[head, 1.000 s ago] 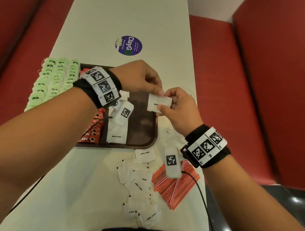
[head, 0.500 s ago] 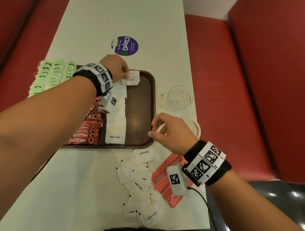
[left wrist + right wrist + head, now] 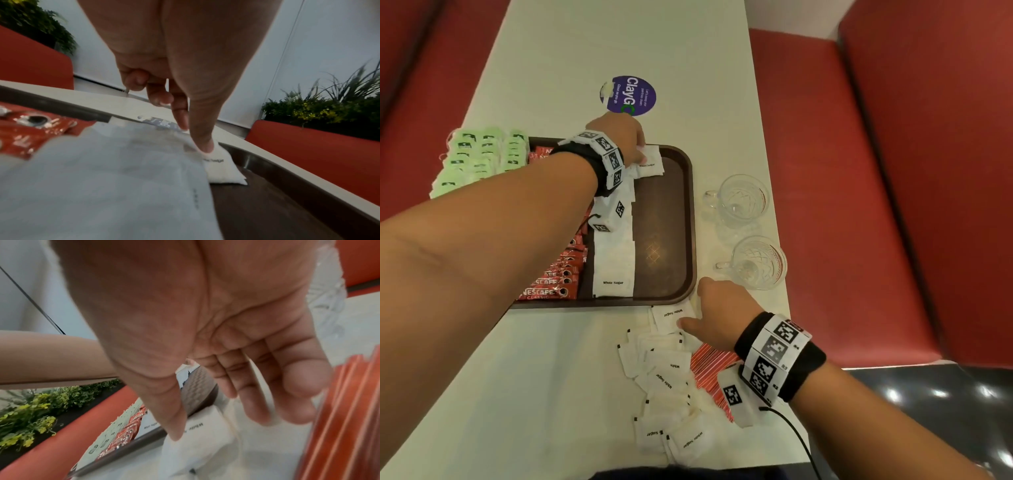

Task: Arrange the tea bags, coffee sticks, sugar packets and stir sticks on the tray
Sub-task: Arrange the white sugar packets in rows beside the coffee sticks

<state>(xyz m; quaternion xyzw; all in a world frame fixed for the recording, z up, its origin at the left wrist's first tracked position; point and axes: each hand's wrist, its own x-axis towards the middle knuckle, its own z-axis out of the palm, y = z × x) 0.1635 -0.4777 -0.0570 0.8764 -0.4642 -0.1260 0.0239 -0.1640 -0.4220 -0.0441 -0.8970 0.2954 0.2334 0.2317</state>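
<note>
The brown tray (image 3: pixel 664 240) holds a row of red coffee sticks (image 3: pixel 554 281) and a row of white sugar packets (image 3: pixel 614 260). Green tea bags (image 3: pixel 479 157) lie at its far left edge. My left hand (image 3: pixel 638 156) presses one sugar packet (image 3: pixel 652 166) flat at the tray's far end; the left wrist view shows a straight fingertip of the left hand (image 3: pixel 197 138) on that packet (image 3: pixel 224 170). My right hand (image 3: pixel 688 318) is relaxed, thumb touching a loose packet (image 3: pixel 671 315) just in front of the tray. More loose packets (image 3: pixel 664 377) and red-striped stir sticks (image 3: pixel 709 363) lie nearer me.
Two glass cups (image 3: pixel 743 198) (image 3: pixel 758 262) stand right of the tray, close to my right hand. A purple round sticker (image 3: pixel 631 96) lies beyond the tray. Red bench seats (image 3: pixel 859 205) flank the narrow white table.
Both hands held a sugar packet over the tray. The left hand carried it to the tray's far end and laid it down. The right hand dropped back to the loose packets.
</note>
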